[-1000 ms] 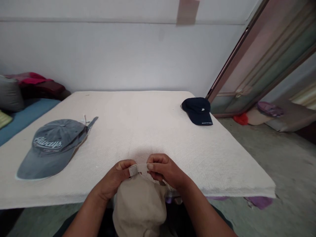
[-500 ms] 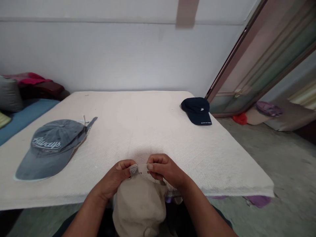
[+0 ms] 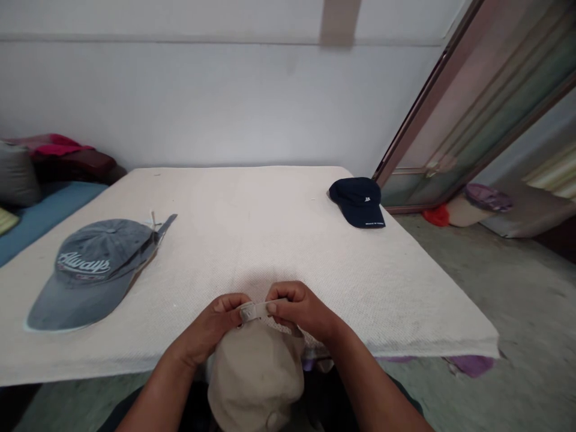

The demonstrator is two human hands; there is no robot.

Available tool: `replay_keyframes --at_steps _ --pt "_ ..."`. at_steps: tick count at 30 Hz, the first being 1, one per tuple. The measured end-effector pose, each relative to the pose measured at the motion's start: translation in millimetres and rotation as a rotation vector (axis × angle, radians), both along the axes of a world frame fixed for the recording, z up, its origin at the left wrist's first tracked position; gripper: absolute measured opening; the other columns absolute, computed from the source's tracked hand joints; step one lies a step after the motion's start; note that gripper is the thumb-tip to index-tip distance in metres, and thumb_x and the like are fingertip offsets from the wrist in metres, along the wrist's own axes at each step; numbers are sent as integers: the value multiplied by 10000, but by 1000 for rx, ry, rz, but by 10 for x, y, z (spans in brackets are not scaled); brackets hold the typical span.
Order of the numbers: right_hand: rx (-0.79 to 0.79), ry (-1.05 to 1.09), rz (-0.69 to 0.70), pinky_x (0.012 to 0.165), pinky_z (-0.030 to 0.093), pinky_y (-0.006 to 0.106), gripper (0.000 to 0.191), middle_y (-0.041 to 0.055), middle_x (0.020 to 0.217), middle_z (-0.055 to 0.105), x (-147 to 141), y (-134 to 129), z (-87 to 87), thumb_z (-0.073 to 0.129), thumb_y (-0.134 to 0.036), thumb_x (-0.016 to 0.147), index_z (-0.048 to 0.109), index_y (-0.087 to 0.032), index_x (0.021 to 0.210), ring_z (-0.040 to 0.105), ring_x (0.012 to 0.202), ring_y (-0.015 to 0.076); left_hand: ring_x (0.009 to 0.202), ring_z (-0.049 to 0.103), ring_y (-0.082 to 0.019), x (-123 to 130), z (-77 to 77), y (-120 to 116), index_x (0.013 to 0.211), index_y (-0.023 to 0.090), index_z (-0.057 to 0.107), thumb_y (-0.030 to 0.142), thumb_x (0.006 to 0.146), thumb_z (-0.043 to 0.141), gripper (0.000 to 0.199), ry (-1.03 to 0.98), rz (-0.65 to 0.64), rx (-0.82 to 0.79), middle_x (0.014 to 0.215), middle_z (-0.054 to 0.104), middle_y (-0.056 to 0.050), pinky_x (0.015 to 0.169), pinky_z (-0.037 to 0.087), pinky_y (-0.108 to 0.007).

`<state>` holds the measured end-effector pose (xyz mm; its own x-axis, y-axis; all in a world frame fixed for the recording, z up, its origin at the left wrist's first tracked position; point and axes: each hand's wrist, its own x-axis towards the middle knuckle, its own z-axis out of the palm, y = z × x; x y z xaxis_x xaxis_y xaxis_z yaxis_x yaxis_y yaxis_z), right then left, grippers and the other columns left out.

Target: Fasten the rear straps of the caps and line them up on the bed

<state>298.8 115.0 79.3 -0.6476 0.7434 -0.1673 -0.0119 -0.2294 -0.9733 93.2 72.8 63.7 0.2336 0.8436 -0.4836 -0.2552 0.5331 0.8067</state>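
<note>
A beige cap is held at the near edge of the table, its crown toward me and its back strap uppermost. My left hand pinches the strap beside its metal buckle. On the other side my right hand grips the strap's free end between thumb and fingers. To the left a grey cap with white "Always" lettering lies on the table, its strap undone and sticking out. A navy cap with a small white emblem rests at the far right.
The table has a white textured cover and stands against a pale wall. A blue-covered seat with cushions is at the left. A sliding door and concrete floor are on the right.
My right hand still grips the strap, and more of its end now shows past my right thumb. The strap lies flatter at the buckle. The other caps have stayed put.
</note>
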Motion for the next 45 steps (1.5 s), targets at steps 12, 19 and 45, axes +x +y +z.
replay_keyframes --at_steps 12,19,45 --pt "47 -80 -37 499 294 199 104 -46 573 452 -54 -10 26 603 -198 736 580 -144 650 377 538 69 630 543 -121 49 25 -3 819 175 698 339 626 774 265 125 45 -30 721 652 -4 586 409 -226" --pt "46 -63 -60 496 288 202 137 -50 554 443 -99 -24 4 598 -222 744 563 -147 636 366 526 68 626 531 -122 74 38 19 791 185 706 363 647 755 234 145 25 -6 700 640 8 585 406 -220" --pt "-60 158 1 487 305 193 173 -46 641 493 -103 -5 -81 691 -265 729 596 -153 821 392 519 57 597 446 -132 86 114 31 693 162 661 278 742 611 135 87 -68 74 649 576 13 588 359 -250"
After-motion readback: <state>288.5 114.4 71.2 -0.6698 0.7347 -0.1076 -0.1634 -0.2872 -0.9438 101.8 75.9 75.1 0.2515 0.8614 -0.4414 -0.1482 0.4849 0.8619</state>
